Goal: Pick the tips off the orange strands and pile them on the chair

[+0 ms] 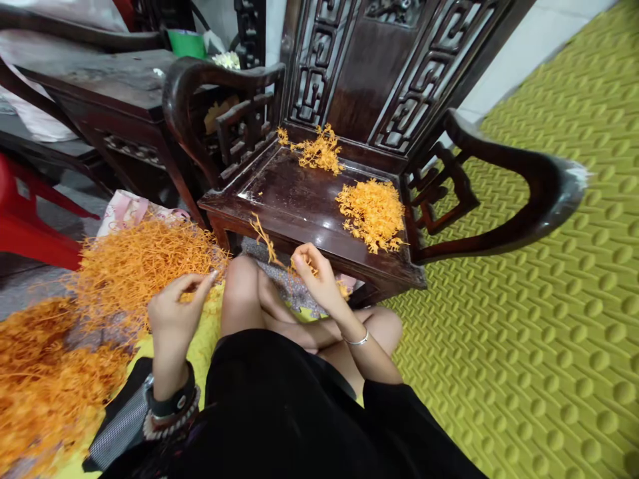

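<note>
My right hand (317, 276) pinches a thin orange plastic sprig (267, 241) that sticks out to the left, in front of the dark wooden chair (294, 199). Thumb and forefinger of my left hand (180, 307) are pressed together over the edge of a large pile of orange stems (150, 266); whatever lies between the fingertips is too small to make out. On the chair seat are a dense heap of orange pieces (373, 214) at the right and a looser cluster (320, 150) at the back.
More orange pieces (44, 379) lie on the floor at the lower left. A red plastic stool (34, 226) and a dark side table (110, 80) with a green container (186, 44) stand at the left. Yellow textured matting (539, 299) covers the right side.
</note>
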Tool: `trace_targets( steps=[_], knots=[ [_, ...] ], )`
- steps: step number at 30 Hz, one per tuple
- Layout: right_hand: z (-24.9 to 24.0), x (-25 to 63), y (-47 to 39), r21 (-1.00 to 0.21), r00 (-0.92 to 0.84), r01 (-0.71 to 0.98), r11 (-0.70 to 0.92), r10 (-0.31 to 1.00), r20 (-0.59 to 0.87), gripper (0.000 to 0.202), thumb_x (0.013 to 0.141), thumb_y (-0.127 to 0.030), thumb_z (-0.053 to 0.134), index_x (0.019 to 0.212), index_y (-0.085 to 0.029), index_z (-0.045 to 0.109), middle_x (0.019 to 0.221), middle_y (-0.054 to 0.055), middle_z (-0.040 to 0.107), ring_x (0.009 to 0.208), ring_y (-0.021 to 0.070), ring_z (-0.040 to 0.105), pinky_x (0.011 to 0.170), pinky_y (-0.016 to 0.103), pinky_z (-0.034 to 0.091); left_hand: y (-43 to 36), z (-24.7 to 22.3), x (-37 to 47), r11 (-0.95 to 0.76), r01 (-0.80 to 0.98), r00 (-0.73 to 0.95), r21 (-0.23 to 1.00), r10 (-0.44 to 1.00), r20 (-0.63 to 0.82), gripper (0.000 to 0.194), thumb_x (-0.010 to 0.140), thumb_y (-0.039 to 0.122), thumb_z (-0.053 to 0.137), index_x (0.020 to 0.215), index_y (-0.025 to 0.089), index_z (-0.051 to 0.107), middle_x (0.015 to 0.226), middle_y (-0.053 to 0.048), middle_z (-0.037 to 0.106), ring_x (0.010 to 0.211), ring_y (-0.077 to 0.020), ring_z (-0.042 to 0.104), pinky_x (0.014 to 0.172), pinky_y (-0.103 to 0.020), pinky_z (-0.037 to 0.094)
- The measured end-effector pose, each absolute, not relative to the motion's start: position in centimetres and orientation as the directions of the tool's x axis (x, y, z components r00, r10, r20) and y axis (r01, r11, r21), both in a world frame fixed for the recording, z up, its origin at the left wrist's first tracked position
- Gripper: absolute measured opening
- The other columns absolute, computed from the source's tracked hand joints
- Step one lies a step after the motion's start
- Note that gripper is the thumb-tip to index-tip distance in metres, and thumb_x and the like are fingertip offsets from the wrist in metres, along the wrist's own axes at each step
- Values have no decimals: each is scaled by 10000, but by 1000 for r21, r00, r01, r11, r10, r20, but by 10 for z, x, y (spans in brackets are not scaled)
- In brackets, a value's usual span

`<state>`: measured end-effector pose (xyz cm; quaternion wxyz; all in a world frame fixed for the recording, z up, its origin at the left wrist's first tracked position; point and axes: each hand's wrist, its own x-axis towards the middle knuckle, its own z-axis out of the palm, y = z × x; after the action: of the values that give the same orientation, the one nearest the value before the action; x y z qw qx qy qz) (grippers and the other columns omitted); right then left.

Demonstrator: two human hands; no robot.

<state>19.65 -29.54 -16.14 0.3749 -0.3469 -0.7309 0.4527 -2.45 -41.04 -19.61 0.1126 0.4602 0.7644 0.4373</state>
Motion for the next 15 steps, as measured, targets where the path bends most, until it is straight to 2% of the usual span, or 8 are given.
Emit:
trace_targets(
  steps=[2, 4, 5, 8, 11, 13, 15],
  knots=[
    [-162, 194, -298, -968, -558, 38, 250, 808, 187, 296, 904, -500, 501, 922, -207, 469, 752, -27, 464, 645, 100, 439, 628, 241, 373, -404, -189, -2, -44, 700, -398, 713, 805, 441, 276, 803, 480, 642, 878, 218, 684, 962, -50, 711, 978, -250, 625, 927, -377, 447],
    [-162, 191, -304, -985, -626, -18, 174, 766, 147, 302, 886, -478, 543, 1010, -217, 455, 794, -25, 472, 668, 100, 468, 642, 236, 403, -394, -188, 23, -232, 671, -168, 704, 878, 449, 331, 803, 425, 660, 1063, 221, 632, 1142, -71, 660, 1144, -267, 557, 1032, -427, 390],
    [-161, 191, -307, -986, -643, -22, 163, 754, 139, 316, 876, -461, 565, 1050, -222, 452, 807, -24, 482, 669, 100, 478, 639, 234, 411, -389, -189, 35, -272, 605, -98, 748, 907, 409, 358, 828, 396, 635, 1132, 215, 587, 1188, -84, 634, 1170, -263, 542, 1034, -427, 395],
    [-158, 192, -313, -963, -606, 31, 267, 771, 194, 278, 878, -423, 570, 1047, -212, 504, 838, -6, 533, 693, 106, 501, 645, 233, 420, -377, -200, 57, -232, 329, -58, 915, 962, 265, 351, 889, 347, 543, 1198, 190, 484, 1166, -105, 605, 1101, -235, 577, 947, -368, 457],
    [-159, 197, -311, -878, -491, 200, 435, 820, 294, 249, 897, -411, 539, 811, -181, 579, 733, 3, 562, 679, 112, 489, 651, 243, 398, -374, -209, 66, -112, 155, -13, 982, 993, 116, 331, 893, 379, 538, 1158, 190, 476, 993, -59, 617, 907, -202, 607, 796, -295, 469],
    [-162, 200, -307, -860, -417, 264, 436, 856, 305, 378, 879, -437, 557, 614, -172, 511, 563, -21, 474, 556, 90, 402, 555, 237, 334, -377, -209, 71, -44, 114, 47, 993, 998, 39, 229, 919, 395, 488, 1020, 192, 517, 808, -4, 583, 733, -162, 562, 672, -249, 419],
    [-163, 201, -303, -914, -344, 208, 349, 900, 266, 521, 845, -492, 586, 492, -176, 370, 452, -47, 333, 456, 63, 267, 461, 236, 227, -383, -205, 76, -31, 83, 99, 996, 995, 23, 248, 941, 405, 433, 843, 192, 514, 681, 26, 507, 641, -137, 486, 612, -232, 356]
  ],
)
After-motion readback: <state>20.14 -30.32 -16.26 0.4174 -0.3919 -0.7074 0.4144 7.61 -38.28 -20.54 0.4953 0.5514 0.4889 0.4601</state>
